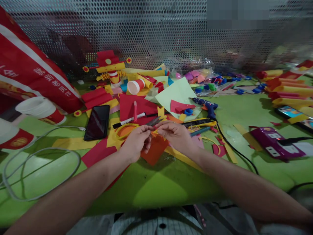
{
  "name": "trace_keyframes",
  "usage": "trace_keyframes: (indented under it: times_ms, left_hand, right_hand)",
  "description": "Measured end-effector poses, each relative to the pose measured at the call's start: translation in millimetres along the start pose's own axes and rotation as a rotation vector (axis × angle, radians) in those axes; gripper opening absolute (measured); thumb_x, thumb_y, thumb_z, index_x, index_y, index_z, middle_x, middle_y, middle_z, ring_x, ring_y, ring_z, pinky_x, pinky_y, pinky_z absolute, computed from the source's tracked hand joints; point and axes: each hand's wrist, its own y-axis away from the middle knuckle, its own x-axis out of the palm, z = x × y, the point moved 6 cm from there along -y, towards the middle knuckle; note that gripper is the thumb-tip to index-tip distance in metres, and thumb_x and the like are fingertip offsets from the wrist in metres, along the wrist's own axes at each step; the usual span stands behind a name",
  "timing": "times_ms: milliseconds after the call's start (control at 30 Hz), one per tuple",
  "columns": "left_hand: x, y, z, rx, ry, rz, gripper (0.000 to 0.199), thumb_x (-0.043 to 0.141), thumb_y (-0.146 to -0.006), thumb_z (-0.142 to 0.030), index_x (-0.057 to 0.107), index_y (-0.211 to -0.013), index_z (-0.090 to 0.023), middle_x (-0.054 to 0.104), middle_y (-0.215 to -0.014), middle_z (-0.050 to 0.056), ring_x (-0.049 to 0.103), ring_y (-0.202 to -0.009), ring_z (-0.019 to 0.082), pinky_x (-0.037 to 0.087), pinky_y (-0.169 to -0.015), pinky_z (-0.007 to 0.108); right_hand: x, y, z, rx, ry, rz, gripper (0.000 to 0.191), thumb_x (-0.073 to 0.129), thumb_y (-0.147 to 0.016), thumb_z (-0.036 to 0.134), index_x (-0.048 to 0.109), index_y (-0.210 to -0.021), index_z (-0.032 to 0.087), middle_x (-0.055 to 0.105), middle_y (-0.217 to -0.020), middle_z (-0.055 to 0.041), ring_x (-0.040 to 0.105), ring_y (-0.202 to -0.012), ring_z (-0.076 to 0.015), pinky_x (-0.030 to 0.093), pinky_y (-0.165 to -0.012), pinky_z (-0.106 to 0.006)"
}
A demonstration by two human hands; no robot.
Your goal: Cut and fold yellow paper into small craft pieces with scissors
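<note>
My left hand (137, 142) and my right hand (178, 136) meet above an orange paper square (154, 150). Both are closed, their fingertips pinching a small yellow paper piece (155, 132) between them. Its exact shape is partly hidden by the fingers. Beside my left hand lie yellow-handled scissors (125, 130), their blades pointing past the fingertips. A yellow paper cutout (161, 113) stands just behind the hands. Red paper (99, 153) lies to the left of my left hand, and a yellow strip (184, 158) runs under my right wrist.
A phone (97, 123), a white cable (77, 163) and paper cups (40, 110) are at the left. A blue glue gun (207, 106) lies behind right, its black cord running forward. Further right sits a purple power strip (275, 143). A perforated metal screen (156, 36) stands behind.
</note>
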Motion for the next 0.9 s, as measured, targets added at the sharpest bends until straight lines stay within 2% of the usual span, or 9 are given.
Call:
trace_keyframes:
  times_ms: [67,233,433,567,667,900]
  left_hand:
    - [1.6,1,1,-0.008,-0.017,0.041,0.010,0.047,-0.084,-0.020,0.050,-0.075,-0.019,0.042,-0.048,-0.009,0.037,-0.030,0.004,0.023,-0.029,0.013]
    - [6.0,3,4,0.007,-0.031,0.137,0.028,0.058,-0.077,-0.039,0.044,-0.063,-0.018,0.044,-0.048,-0.008,0.037,-0.031,0.004,0.022,-0.029,0.015]
    - [7.5,4,0,0.031,-0.026,0.185,0.024,0.067,-0.069,-0.034,0.050,-0.066,-0.017,0.045,-0.047,-0.008,0.039,-0.032,0.004,0.027,-0.031,0.015]
    - [7.4,5,-5,0.079,-0.031,0.209,0.025,0.068,-0.068,-0.035,0.051,-0.067,-0.017,0.044,-0.046,-0.008,0.039,-0.034,0.004,0.030,-0.033,0.015]
    - [6.7,6,-8,0.126,-0.082,0.206,0.026,0.069,-0.067,-0.037,0.051,-0.067,-0.017,0.044,-0.044,-0.008,0.039,-0.035,0.004,0.031,-0.034,0.015]
    - [6.2,9,-17,0.277,-0.376,0.144,0.012,0.066,-0.070,-0.028,0.059,-0.072,-0.018,0.045,-0.041,-0.008,0.038,-0.036,0.005,0.030,-0.038,0.017]
  right_hand:
    - [-1,0,0,-0.001,0.001,-0.018,0.007,0.064,-0.071,0.025,0.067,-0.065,0.022,0.067,-0.081,-0.0039,0.062,-0.078,-0.0159,0.049,-0.072,-0.032]
    - [-2,2,5,-0.030,0.011,-0.038,0.009,0.067,-0.068,0.027,0.065,-0.062,0.021,0.065,-0.075,-0.0036,0.061,-0.072,-0.0157,0.048,-0.067,-0.031]
    - [-1,3,6,0.013,-0.065,-0.039,0.016,0.075,-0.061,0.033,0.065,-0.056,0.022,0.065,-0.073,-0.0026,0.060,-0.072,-0.0151,0.048,-0.068,-0.032]
    - [3,1,-1,0.169,-0.308,0.008,0.020,0.081,-0.052,0.035,0.066,-0.053,0.021,0.066,-0.073,-0.0011,0.060,-0.071,-0.0130,0.047,-0.072,-0.031]
    - [7,2,-8,0.330,-0.469,0.045,0.024,0.082,-0.048,0.037,0.066,-0.053,0.020,0.067,-0.068,0.0004,0.058,-0.062,-0.0097,0.048,-0.065,-0.028]
    - [13,8,-16,0.576,-0.611,0.064,0.033,0.084,-0.043,0.041,0.064,-0.056,0.017,0.061,-0.053,0.0037,0.056,-0.050,-0.0076,0.049,-0.052,-0.022]
